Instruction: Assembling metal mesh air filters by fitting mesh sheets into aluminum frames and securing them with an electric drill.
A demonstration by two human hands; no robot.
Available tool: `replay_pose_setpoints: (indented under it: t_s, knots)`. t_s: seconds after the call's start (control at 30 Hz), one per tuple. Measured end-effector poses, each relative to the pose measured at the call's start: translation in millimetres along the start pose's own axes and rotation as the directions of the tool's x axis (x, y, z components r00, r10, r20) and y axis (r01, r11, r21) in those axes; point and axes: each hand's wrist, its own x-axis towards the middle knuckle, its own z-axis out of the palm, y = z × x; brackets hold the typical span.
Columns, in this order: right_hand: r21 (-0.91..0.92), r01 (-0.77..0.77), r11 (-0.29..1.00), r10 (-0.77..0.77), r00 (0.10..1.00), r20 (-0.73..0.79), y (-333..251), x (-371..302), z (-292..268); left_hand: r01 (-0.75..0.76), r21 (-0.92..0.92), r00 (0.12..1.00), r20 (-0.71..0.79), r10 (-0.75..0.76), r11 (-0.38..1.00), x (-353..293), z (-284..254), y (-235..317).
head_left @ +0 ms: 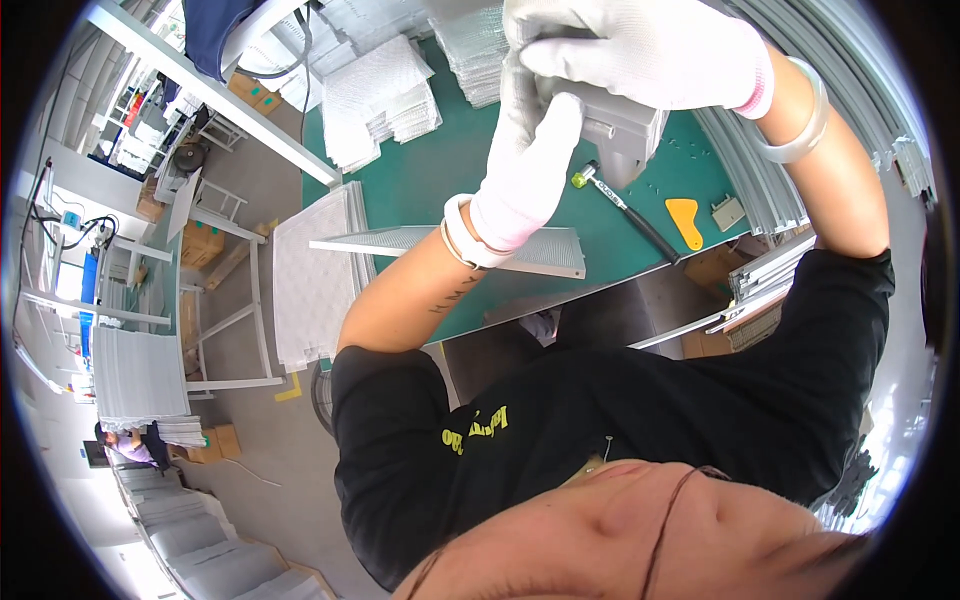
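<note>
The green bench spanned the middle, a pale panel near its front edge. Above it, the gloved left hand and right hand were curled closed around a grey device. A glove slipping could have dropped it onto the hammer or yellow scraper.

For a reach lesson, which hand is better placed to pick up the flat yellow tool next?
Probably the right hand: the flat yellow tool lies right of the grey object, on that arm's side. The left hand, also on the object, would likely reach across.
</note>
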Motion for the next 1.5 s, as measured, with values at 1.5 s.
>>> replay_pose_setpoints:
  t_s: [1.5]
  knots:
    - [-0.139,0.252,0.958,-0.287,0.805,-0.520,65,-86,64,-0.330,0.415,0.944,0.124,0.306,0.848,9,-7,-2]
